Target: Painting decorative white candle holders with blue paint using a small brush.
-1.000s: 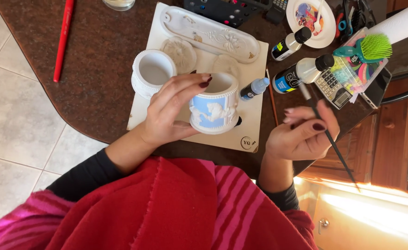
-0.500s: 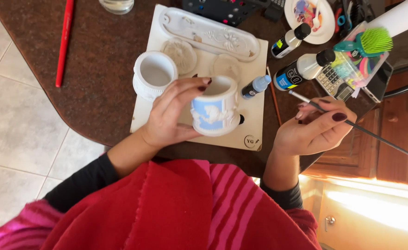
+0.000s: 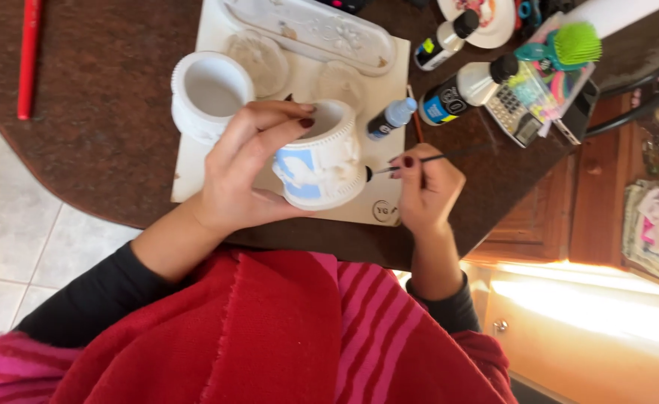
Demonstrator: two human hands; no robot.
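We see the left hand (image 3: 243, 176) wrapped around a white ceramic pot (image 3: 322, 157) with a blue-painted patch, fingers hooked over its rim and thumb beneath, holding it tilted just above the near edge of the table. The right hand (image 3: 423, 191) pinches a thin paintbrush (image 3: 408, 163), whose tip touches the pot's right side.

Under the pot lies a cream board (image 3: 378, 97), carrying a second white pot (image 3: 206, 93) to the left and a long white moulded tray (image 3: 310, 26) at its far edge. A small blue paint bottle (image 3: 389, 120) lies just right of the board, with two larger bottles (image 3: 467, 86) and a calculator (image 3: 515, 116) beyond it.

All of this sits on a dark brown speckled table (image 3: 97, 112) with a rounded edge. A red stick (image 3: 26, 56) lies at far left. Pale floor tiles (image 3: 11, 239) show at the left, wooden cabinetry (image 3: 561, 217) at the right.
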